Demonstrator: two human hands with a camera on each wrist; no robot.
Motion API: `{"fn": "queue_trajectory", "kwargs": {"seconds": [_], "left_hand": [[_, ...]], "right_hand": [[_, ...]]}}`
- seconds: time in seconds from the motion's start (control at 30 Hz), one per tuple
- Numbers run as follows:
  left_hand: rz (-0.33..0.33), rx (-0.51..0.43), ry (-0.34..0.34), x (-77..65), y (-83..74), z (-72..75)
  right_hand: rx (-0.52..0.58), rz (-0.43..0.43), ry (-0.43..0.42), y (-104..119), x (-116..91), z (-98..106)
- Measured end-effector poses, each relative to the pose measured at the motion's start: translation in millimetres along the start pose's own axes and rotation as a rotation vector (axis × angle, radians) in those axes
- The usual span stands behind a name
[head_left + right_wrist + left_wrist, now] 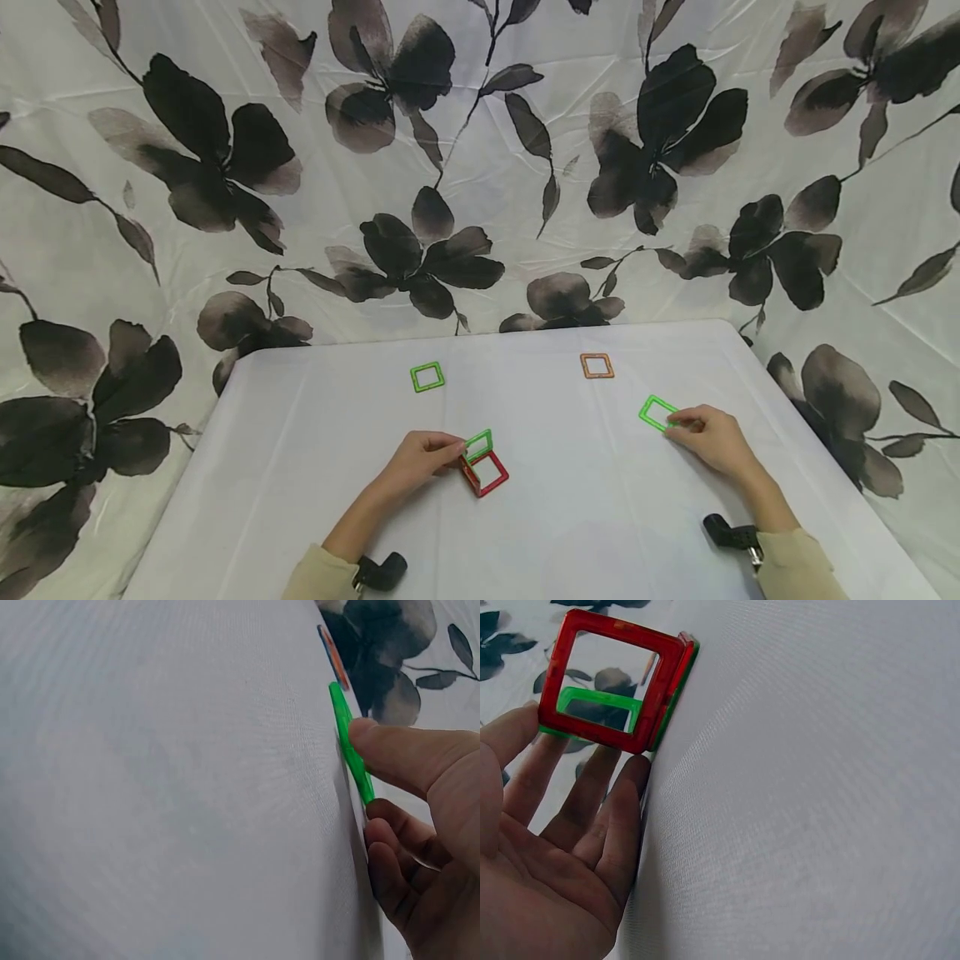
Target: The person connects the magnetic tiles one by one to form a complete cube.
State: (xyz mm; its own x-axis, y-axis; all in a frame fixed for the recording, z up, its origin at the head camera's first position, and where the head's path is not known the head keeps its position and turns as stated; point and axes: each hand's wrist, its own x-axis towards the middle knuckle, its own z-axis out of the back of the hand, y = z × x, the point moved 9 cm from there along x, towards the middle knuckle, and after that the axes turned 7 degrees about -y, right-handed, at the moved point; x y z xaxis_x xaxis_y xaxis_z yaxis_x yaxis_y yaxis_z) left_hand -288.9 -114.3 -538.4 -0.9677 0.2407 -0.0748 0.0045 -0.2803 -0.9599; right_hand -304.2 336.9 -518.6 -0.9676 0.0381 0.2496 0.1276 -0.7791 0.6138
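Just left of the table's middle, my left hand [423, 458] pinches a small joined group of square frame tiles by its upper left edge. In that group a red tile [494, 487] lies against the table, another red tile [556, 675] stands upright from it, and a green tile [482, 456] rises at the back. Thumb and fingertips are at the upright red tile's edge in the left wrist view. At the right, my right hand [712, 435] holds a single green square tile [344, 731] between thumb and fingers, close over the table and tilted.
Another green square tile [431, 388] lies flat near the back left of the white table [315, 433]. An orange square tile [600, 376] lies at the back right, beyond my right hand. Floral cloth [525, 275] hangs behind the table. Black wrist mounts [382, 572] sit at both sleeves.
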Motion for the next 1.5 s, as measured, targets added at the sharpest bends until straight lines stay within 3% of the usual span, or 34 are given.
{"fn": "queue_trajectory", "kwargs": {"seconds": [0.17,0.37,0.5,0.8,1.07,1.27,1.5], "left_hand": [[-0.020,0.004,0.005,0.8,0.2,1.1],[0.006,0.004,0.002,0.1,1.6,0.9],[0.012,-0.007,0.006,0.8,3.0,0.3],[0.001,-0.007,0.010,0.0,1.9,-0.1],[0.016,0.003,0.005,0.6,2.1,0.7],[0.007,-0.003,0.022,-9.3,-17.3,1.2],[0.008,0.011,0.017,-14.4,-32.0,1.9]], "right_hand": [[-0.031,0.055,0.009,4.8,2.5,-3.6],[-0.063,0.093,0.038,12.1,3.2,-8.7],[-0.039,0.111,0.016,17.8,3.8,-10.2],[0.107,0.014,-0.008,40.0,1.9,-18.0],[0.237,0.049,-0.039,71.0,4.4,-35.2],[0.334,0.034,-0.020,89.4,5.2,-52.4],[0.488,0.044,0.077,120.5,1.8,-75.5]]}}
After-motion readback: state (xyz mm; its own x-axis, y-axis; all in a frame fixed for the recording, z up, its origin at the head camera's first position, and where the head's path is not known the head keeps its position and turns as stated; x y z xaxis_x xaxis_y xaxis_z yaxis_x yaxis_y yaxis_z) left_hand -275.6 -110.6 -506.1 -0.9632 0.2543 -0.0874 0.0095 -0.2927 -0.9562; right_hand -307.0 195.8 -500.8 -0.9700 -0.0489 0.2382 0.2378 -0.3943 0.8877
